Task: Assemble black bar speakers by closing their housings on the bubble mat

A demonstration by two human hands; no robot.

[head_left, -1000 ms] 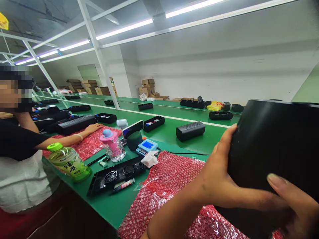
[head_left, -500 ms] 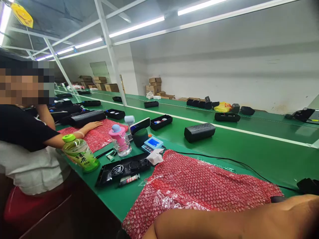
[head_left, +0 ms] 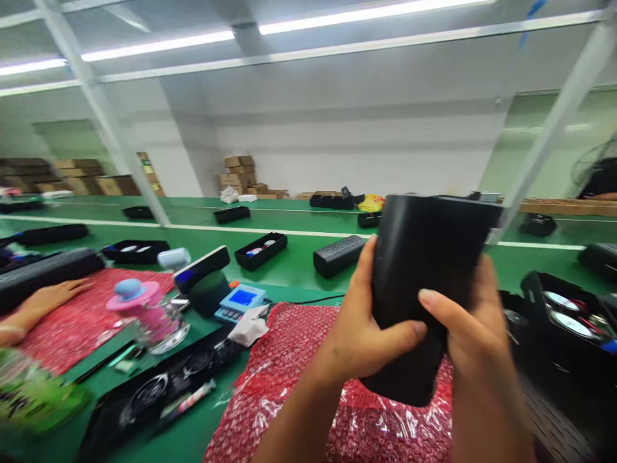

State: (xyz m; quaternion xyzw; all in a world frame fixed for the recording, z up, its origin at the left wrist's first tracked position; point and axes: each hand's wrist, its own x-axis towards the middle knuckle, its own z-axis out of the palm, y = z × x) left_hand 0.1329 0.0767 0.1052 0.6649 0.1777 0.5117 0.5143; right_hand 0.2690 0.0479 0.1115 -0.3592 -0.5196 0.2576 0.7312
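A black speaker housing [head_left: 429, 251] is held up and tilted in front of me, its smooth side facing me. My left hand [head_left: 371, 328] grips its left edge, thumb across the front. My right hand [head_left: 475, 321] holds the right edge, its thumb pressed on the same face and its other fingers mostly hidden behind. Beneath both hands lies a red bubble wrap sheet [head_left: 284, 360]. Close by on the right is an open speaker housing [head_left: 540, 308] with round white speaker backs and wires inside.
On the left are a black speaker panel [head_left: 120, 399], a syringe [head_left: 195, 397], a blue device with a screen [head_left: 243, 299], a pink-lidded cup [head_left: 154, 315] and a blurred green bottle [head_left: 33, 392]. A co-worker's hand [head_left: 53, 299] rests on red wrap. More speakers [head_left: 337, 254] stand along the green bench.
My view has swung right. An arm lay across the front before; now both my hands are raised around the black speaker housing.
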